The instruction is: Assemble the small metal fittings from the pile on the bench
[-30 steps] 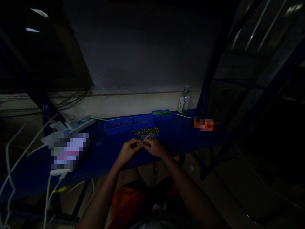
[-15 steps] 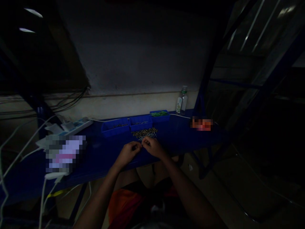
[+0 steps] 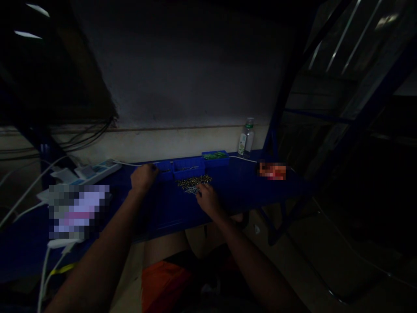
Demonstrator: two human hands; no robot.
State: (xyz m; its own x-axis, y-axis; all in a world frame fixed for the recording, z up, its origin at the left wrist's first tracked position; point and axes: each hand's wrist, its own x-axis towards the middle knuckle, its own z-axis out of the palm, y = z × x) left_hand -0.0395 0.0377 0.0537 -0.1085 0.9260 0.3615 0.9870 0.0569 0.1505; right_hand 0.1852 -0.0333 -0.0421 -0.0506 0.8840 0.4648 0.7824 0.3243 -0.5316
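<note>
Three blue bins (image 3: 188,173): left hand (image 3: 142,178) at the leftmost, right hand (image 3: 208,198) at one nearer metal pile (image 3: 194,180), both curled; whether holding anything, I can't tell.

We have our left hand (image 3: 143,177) at a blue tray (image 3: 165,175) and our right hand (image 3: 207,198) by metal pieces (image 3: 192,181) on the counter (image 3: 174,214).

No legible words or numbers appear: the pale label (image 3: 242,142) on a clear bottle (image 3: 249,140) (its green print small and dim) defies reading, and coarse pixel blocks mask the surfaces of two objects on the blue bench (image 3: 243,184).
</note>
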